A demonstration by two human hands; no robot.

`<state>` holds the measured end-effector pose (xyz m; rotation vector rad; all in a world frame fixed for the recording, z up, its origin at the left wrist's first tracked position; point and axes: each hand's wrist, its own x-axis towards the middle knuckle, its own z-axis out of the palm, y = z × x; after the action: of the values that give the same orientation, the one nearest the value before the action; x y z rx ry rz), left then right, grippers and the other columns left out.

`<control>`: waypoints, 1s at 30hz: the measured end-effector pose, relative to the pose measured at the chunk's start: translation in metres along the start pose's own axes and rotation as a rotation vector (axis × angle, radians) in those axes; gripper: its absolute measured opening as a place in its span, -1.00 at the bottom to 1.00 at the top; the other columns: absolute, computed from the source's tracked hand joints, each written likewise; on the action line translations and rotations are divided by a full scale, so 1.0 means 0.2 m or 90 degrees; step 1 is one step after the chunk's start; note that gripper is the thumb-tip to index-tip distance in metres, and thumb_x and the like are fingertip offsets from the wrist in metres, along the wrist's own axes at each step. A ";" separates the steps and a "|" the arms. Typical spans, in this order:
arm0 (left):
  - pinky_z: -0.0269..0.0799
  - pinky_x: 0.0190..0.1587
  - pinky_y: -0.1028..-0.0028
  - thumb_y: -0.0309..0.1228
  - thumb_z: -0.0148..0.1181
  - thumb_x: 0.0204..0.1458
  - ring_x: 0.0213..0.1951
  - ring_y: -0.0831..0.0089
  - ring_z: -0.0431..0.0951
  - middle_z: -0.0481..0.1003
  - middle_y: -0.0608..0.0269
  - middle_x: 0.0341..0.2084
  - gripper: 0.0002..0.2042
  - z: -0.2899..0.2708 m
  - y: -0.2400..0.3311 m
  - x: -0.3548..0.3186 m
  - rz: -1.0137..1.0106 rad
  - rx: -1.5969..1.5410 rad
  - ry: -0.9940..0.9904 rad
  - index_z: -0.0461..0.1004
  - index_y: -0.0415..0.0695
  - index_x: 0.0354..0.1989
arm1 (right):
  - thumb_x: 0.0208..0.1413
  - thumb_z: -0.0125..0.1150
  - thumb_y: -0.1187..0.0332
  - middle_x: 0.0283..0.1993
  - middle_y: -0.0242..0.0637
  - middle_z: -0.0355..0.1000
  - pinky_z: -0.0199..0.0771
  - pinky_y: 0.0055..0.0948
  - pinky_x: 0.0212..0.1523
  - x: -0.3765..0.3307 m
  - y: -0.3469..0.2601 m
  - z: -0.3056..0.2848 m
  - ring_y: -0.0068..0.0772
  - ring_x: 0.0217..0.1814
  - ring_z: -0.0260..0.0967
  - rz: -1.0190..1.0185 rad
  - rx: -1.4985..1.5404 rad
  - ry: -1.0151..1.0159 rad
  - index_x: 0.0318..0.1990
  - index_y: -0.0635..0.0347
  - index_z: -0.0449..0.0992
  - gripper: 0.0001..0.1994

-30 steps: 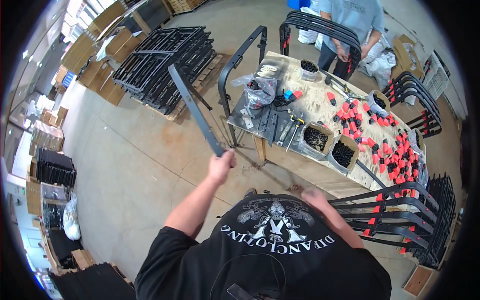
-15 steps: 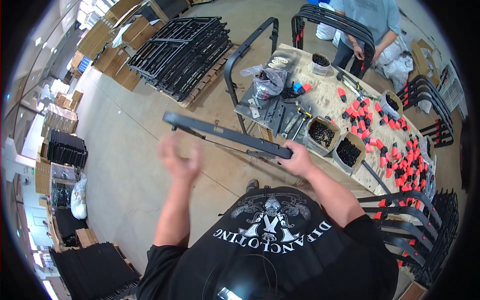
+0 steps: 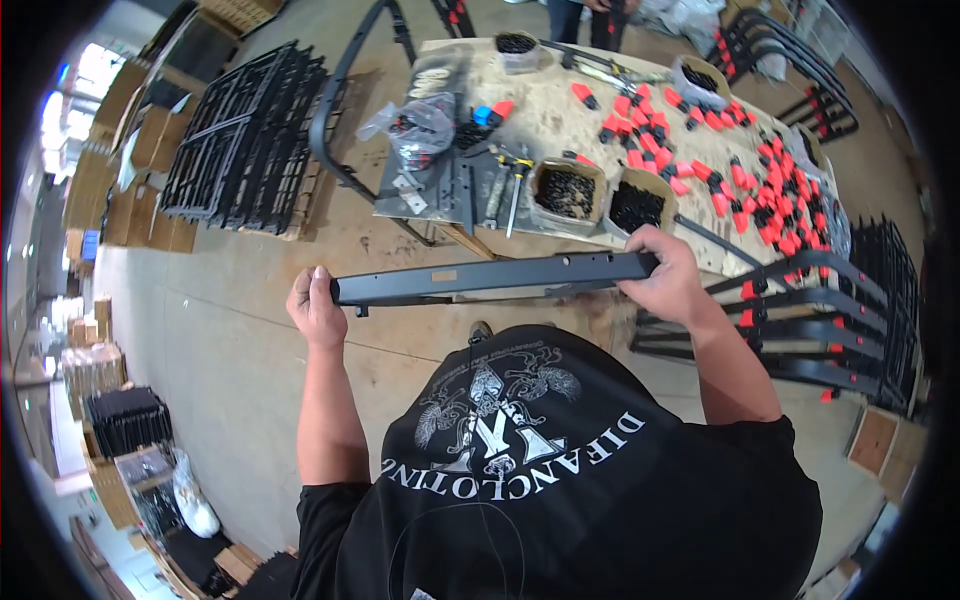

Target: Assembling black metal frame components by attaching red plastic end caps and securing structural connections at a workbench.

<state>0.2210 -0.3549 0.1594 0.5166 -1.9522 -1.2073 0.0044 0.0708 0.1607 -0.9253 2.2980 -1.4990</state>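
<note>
Fingers (image 3: 318,290) of left hand (image 3: 316,312) and right hand (image 3: 668,280) clamped on black metal bar (image 3: 495,277) ends

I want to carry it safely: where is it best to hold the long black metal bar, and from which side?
Probably at its two ends, as the left hand and right hand do now: the black metal bar is long, narrow and lies level, so coming from each end balances it.

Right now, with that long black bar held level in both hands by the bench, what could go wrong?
The black metal bar is gripped only at its ends, by the left hand and right hand; if either slips, an end may drop toward the floor. Its right end sits close to the open boxes of black fasteners at the workbench edge, so a swing could tip them. The stacked black frames beside the right arm could snag it.
</note>
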 end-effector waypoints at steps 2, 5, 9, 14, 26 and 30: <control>0.07 -0.44 0.53 -0.42 0.08 0.27 -0.48 0.67 0.17 0.26 0.46 -0.61 -0.69 0.12 -0.09 0.02 -0.050 -0.054 -0.007 0.33 -0.20 -0.57 | -0.18 0.37 0.58 -0.40 -0.37 0.34 0.37 -0.52 -0.28 -0.04 -0.05 -0.06 -0.60 -0.33 0.27 0.037 -0.046 0.032 -0.33 0.24 0.42 -0.75; 0.05 -0.44 0.53 -0.42 0.09 0.27 -0.48 0.69 0.16 0.25 0.48 -0.62 -0.68 0.30 -0.19 0.04 -0.071 -0.089 -0.029 0.33 -0.19 -0.58 | -0.20 0.37 0.52 -0.41 -0.31 0.37 0.40 -0.45 -0.26 -0.07 0.03 -0.13 -0.49 -0.35 0.32 0.054 -0.102 0.055 -0.30 0.20 0.44 -0.73; 0.04 -0.45 0.54 -0.43 0.10 0.27 -0.48 0.70 0.14 0.24 0.51 -0.62 -0.68 0.49 -0.17 0.17 -0.084 -0.087 -0.078 0.32 -0.17 -0.59 | -0.20 0.39 0.49 -0.42 -0.27 0.42 0.43 -0.41 -0.26 -0.08 0.06 -0.21 -0.41 -0.36 0.39 0.079 -0.162 0.098 -0.27 0.19 0.46 -0.71; 0.02 -0.43 0.56 -0.43 0.10 0.26 -0.47 0.71 0.11 0.20 0.54 -0.61 -0.67 0.61 -0.17 0.34 -0.077 -0.119 -0.103 0.28 -0.16 -0.60 | -0.13 0.39 0.49 -0.42 -0.33 0.41 0.41 -0.47 -0.26 -0.02 0.10 -0.25 -0.52 -0.36 0.35 0.121 -0.146 0.103 -0.29 0.20 0.45 -0.75; 0.24 -0.28 0.49 -0.21 0.10 0.25 -0.42 0.55 0.27 0.35 0.37 -0.55 -0.64 0.63 -0.42 0.71 -0.152 -0.009 -0.203 0.46 -0.30 -0.44 | -0.10 0.42 0.41 -0.44 -0.26 0.43 0.42 -0.39 -0.31 0.32 0.10 -0.20 -0.43 -0.40 0.36 0.118 -0.147 0.113 -0.30 0.19 0.45 -0.74; 0.21 -0.31 0.50 -0.21 0.13 0.24 -0.42 0.59 0.25 0.34 0.43 -0.55 -0.64 0.70 -0.35 0.66 -0.125 -0.027 -0.175 0.46 -0.29 -0.46 | -0.13 0.45 0.39 -0.43 -0.24 0.45 0.45 -0.35 -0.30 0.28 0.18 -0.22 -0.35 -0.40 0.43 0.120 -0.131 0.138 -0.29 0.19 0.46 -0.72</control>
<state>0.0250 -0.3972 0.1148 0.5548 -2.1368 -1.5077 -0.0745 0.0777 0.1562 -0.5947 2.6495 -1.3620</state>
